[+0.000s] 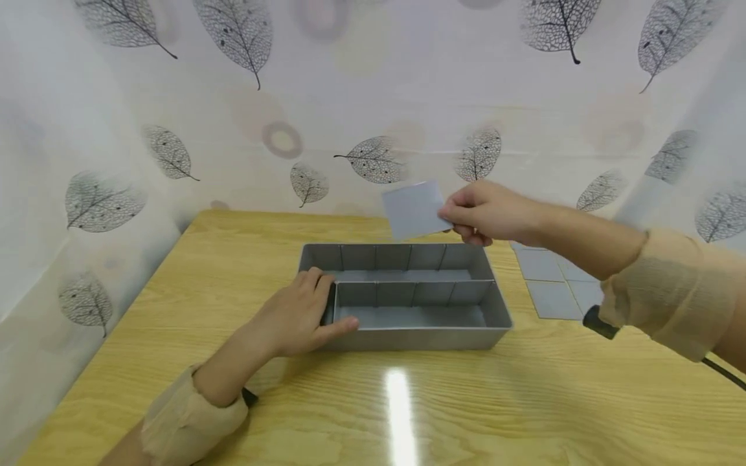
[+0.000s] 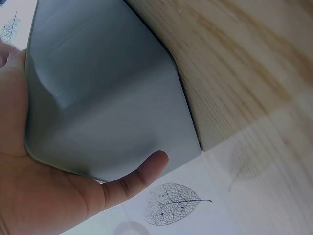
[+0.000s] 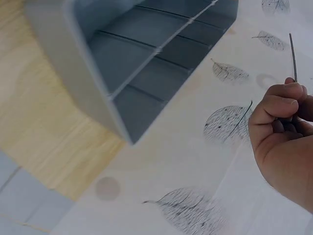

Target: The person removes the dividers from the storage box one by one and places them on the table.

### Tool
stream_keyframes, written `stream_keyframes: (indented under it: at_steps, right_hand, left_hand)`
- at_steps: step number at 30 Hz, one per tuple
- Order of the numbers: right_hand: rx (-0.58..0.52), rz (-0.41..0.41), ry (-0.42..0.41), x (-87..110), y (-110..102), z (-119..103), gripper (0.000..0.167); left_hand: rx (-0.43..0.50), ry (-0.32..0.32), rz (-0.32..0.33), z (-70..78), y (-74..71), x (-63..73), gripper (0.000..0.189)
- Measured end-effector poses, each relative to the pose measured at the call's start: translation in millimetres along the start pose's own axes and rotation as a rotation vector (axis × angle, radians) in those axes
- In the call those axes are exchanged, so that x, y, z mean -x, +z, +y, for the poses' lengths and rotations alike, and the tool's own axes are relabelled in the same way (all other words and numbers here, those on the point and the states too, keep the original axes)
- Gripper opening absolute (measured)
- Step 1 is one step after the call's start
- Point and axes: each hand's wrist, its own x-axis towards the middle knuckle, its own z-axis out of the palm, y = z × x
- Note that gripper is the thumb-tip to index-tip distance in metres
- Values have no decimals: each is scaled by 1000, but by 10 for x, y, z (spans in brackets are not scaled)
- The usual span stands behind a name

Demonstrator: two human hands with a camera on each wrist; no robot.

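A long grey storage box [image 1: 419, 339] stands on the table, a lengthwise divider splitting it into a back and a front row. My left hand [image 1: 300, 314] holds the box's left end, fingers over the rim and thumb along the front; in the left wrist view the thumb [image 2: 142, 176] lies against the outer wall. Above the back right part of the box, my right hand [image 1: 489, 210] pinches a flat grey square panel [image 1: 415, 210] by its right edge. The right wrist view shows that panel [image 3: 293, 54] edge-on as a thin strip, apart from the box.
Several grey square panels [image 1: 553, 299] lie flat on the wooden table [image 1: 466, 408] right of the box, partly under the right forearm. A leaf-patterned curtain [image 1: 373, 77] hangs behind the table. A cable [image 1: 724, 373] trails from the right wrist.
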Motion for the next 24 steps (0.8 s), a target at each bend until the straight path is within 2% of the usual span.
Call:
stream_keyframes:
  at_steps: [3,11,15,18,21,24]
  right_hand:
    - [-31,45,3,232,-58,225,39]
    - [-106,119,-82,880,-42,934,41]
    - [-166,155,-55,1141,-10,1315,40]
    - [-173,182,19,1306,31,1580,40]
    - [-169,148,90,1450,73,1820,41]
    - [-195,44,124,1557,110,2037,42]
  left_hand:
    - [11,0,-5,-3,8,3,91]
    - [23,-2,-24,3,2,3,92]
    - [16,-7,-31,1,-20,-1,93]
    - [12,-10,-34,-3,-27,-6,94]
    - [10,-3,-32,-4,-26,-8,94]
    - [12,0,-31,-3,-27,-5,93]
